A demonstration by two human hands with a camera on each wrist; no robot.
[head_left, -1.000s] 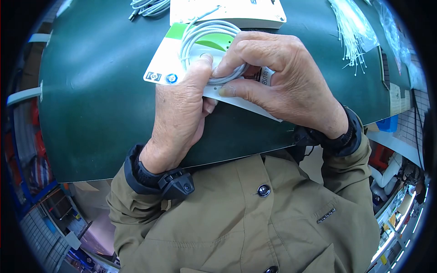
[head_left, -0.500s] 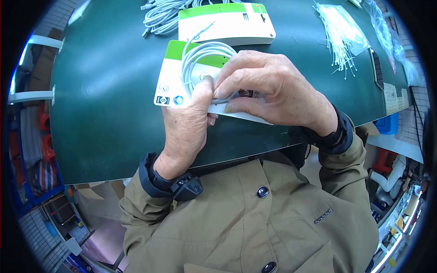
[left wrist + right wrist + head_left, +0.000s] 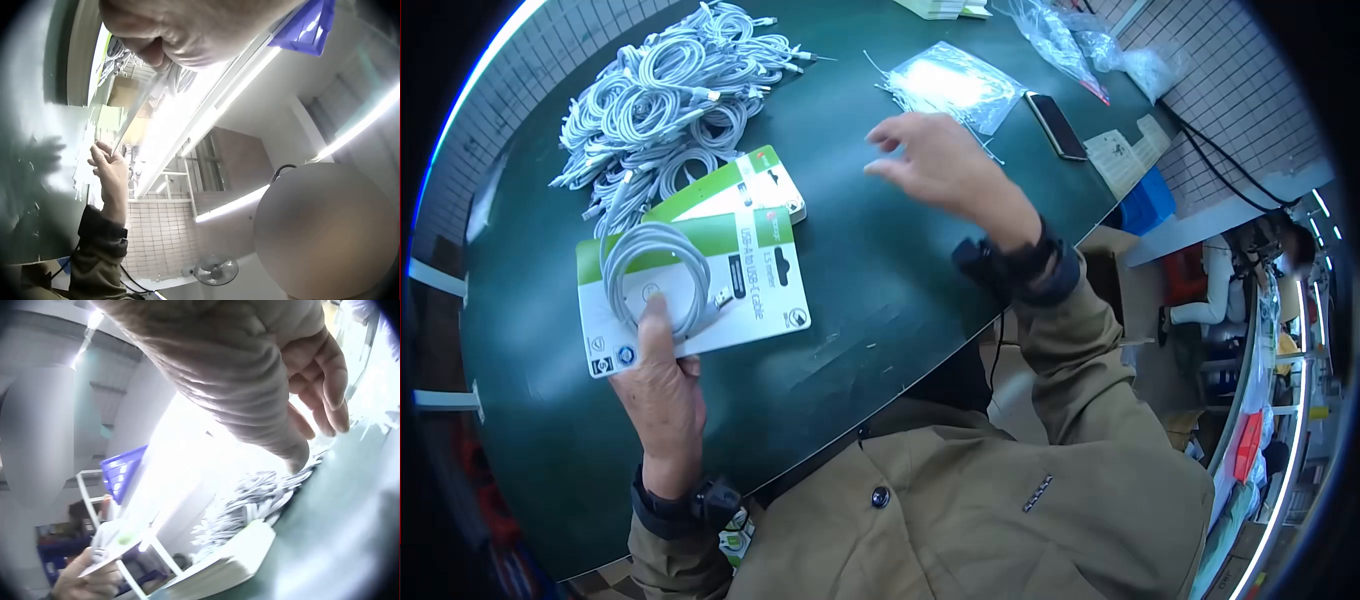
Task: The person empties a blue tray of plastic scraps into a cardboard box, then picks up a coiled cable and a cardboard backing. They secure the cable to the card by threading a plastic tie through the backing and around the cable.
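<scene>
My left hand (image 3: 658, 395) holds a white and green packaging card (image 3: 772, 300) printed "USB-A to USB-C cable", its thumb pressing on the card's face. Lying on the card is a coiled grey-white cable (image 3: 696, 272), with one end sticking up past the top edge. My right hand (image 3: 945, 165) is away from the card, raised over the table with fingers extended and nothing in them. It is nearest to a bundle of thin white cable ties (image 3: 920, 92) in a clear bag. The left wrist view shows this right hand (image 3: 111, 178) too, thumb and fingers apart.
Behind the held card sits a stack of similar cards (image 3: 700, 192). A large pile of coiled cables (image 3: 662, 95) covers the back left of the green table (image 3: 850, 290). A phone (image 3: 1057, 126), paper sheets (image 3: 1125, 160) and plastic bags (image 3: 1060, 45) lie along the right side.
My right hand has let go of the coil and card and moved right toward the cable ties. The left hand still holds the card, now farther left. The head view has swung, showing more cables.
</scene>
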